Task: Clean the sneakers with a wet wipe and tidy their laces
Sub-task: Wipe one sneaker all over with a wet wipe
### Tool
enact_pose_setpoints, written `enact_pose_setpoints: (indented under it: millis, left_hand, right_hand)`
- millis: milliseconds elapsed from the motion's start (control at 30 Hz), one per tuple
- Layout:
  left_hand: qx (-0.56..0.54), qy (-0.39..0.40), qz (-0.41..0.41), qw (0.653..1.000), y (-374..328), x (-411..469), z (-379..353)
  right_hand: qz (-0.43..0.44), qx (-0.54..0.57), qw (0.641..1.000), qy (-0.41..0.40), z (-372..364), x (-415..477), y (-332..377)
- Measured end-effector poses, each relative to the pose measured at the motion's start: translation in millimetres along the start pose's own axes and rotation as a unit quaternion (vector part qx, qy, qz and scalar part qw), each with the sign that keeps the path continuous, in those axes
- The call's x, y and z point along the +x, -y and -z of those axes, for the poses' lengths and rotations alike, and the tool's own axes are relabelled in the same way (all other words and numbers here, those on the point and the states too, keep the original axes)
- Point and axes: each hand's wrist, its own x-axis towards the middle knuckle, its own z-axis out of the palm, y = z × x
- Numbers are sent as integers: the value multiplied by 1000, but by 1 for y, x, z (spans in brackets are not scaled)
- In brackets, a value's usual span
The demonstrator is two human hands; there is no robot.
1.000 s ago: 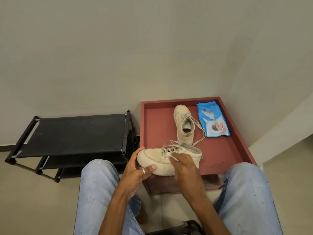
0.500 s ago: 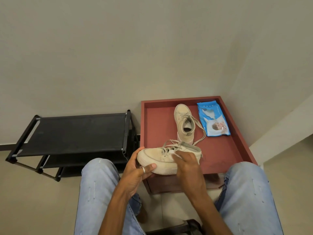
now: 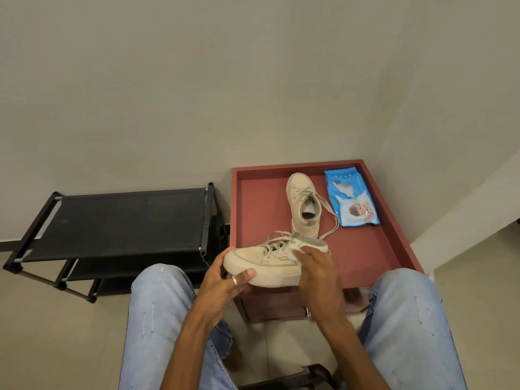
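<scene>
Jeans (image 3: 157,319): light blue denim, faded paler at the knees, with short whitish stitch marks scattered down both legs. Forearms (image 3: 191,347): bare. Left hand (image 3: 222,287): one plain silver ring (image 3: 234,281) on a finger.

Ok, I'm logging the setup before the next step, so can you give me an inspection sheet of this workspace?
Surface: red tray-top table with a raised rim.
Job's things: held sneaker lifted over the table's near edge, toe pointing left; second sneaker upright on the table, its lace trailing loose; wet wipe against the held sneaker's side; wipe pack flat beside the second sneaker.
Clutter: nothing seen.
Hands: left hand grips the held sneaker's toe; right hand holds the wet wipe against its side.
Cables: nothing seen.
Surroundings: black shoe rack left of the table; plain wall behind; pale floor.
</scene>
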Motion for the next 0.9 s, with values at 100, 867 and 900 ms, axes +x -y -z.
enact_pose_setpoints:
  millis: [100,867,900]
  left_hand:
    - [-10,1,3,1000,0,3,1]
    - [2,21,9,1000,6,11,9]
    - [0,23,8,1000,6,11,9]
  right_hand:
    - [-127,14,991,-37,12,10,-29]
    - [-273,127,953,-35,21,19,-30]
    - [-280,138,950,-30,22,22,-31]
